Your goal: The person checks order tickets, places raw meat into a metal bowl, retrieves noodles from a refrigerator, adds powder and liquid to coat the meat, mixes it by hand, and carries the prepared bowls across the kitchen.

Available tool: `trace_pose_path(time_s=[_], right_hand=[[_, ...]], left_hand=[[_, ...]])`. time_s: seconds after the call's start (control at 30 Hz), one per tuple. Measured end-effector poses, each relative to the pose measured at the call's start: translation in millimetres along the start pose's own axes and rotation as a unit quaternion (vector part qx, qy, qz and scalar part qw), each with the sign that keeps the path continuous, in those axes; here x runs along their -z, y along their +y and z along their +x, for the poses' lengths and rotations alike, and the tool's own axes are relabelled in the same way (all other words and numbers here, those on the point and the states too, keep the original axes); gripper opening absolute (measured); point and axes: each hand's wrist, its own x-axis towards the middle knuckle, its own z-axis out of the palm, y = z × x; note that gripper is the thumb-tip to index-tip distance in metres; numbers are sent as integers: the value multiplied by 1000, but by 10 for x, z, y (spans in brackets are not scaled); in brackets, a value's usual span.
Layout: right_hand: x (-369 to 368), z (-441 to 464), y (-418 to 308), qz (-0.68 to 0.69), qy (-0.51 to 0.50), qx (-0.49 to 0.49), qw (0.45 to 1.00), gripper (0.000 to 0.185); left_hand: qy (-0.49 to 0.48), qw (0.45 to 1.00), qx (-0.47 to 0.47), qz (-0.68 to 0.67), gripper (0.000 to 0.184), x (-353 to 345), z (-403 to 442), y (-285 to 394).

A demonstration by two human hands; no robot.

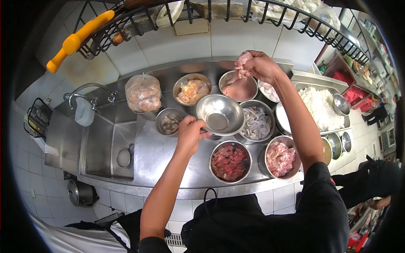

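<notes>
My left hand [193,134] grips the rim of a shallow metal bowl [220,114], tilted toward me with nothing in it. Pale pink raw meat [243,65] is in the grasp of my right hand [260,67], above a deep metal pot [226,76] at the back that holds more of it. Around the bowl stand a pot of yellowish meat pieces [193,90], a pot of pale strips [256,122], a small pot of greyish pieces [170,121], a pot of dark red meat [230,163] and a pot of pink meat [280,158].
A bulging plastic bag [143,92] sits left of the pots, beside a sink [107,143] with a faucet [90,86]. On the right, a tray of white rice [320,107] holds a metal bowl [341,104]. A black wire rack [228,10] hangs overhead. Another person [371,181] stands at right.
</notes>
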Motion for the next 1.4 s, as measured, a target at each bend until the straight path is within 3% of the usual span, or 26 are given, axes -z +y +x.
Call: trace_pose_path(time_s=[0.1, 0.17, 0.23, 0.3, 0.4, 0.5, 0.6, 0.7, 0.73, 0.83, 0.87, 0.97, 1.07, 1.2, 1.3, 1.37, 1.4], right_hand=[[-166, -174, 56, 71, -84, -4, 994, 17], [-281, -290, 206, -107, -121, -29, 986, 18], [-319, -354, 453, -339, -163, -5, 926, 30], [-245, -338, 486, -386, -123, 36, 914, 30], [128, 152, 659, -317, -65, -17, 946, 28], [416, 564, 1191, -564, 52, 31, 823, 22], [641, 683, 1769, -679, -79, 36, 729, 18], [710, 707, 1822, -649, -44, 15, 759, 18], [732, 760, 1801, -658, -78, 19, 749, 19], [787, 876, 1835, -617, 4, 9, 787, 18], [870, 877, 1775, -621, -48, 12, 782, 26], [920, 884, 1623, -526, 20, 30, 850, 24], [740, 635, 961, -352, -25, 37, 935, 9], [311, 268, 270, -194, -28, 73, 978, 10], [-48, -48, 178, -171, -88, 162, 968, 14], [-281, -132, 490, -274, -104, 224, 929, 15], [-395, -219, 601, -365, -158, 283, 873, 19]], left_hand=[[3, 1000, -1, -5, 12, -164, 53, -8], [12, 1000, -6, -21, 12, -272, 50, -17], [15, 999, -17, -32, 12, -324, 28, -58], [25, 999, -27, -35, 12, -321, -1, -101], [43, 998, -29, -38, 11, -305, -92, -189], [66, 997, -25, -40, 10, -300, -213, -231], [106, 993, -44, -40, 10, -280, -284, -277], [139, 986, -66, -65, 13, -259, -381, -328], [148, 984, -70, -64, 13, -234, -407, -337], [172, 981, -72, -46, 14, -184, -440, -318], [176, 980, -76, -45, 14, -159, -429, -339], [188, 979, -71, -44, 14, -177, -427, -329], [183, 979, -71, -52, 14, -230, -371, -319], [172, 979, -79, -78, 15, -333, -272, -369], [170, 979, -85, -78, 14, -392, -286, -388], [169, 979, -87, -76, 13, -389, -350, -395], [167, 980, -86, -71, 11, -376, -399, -386]])
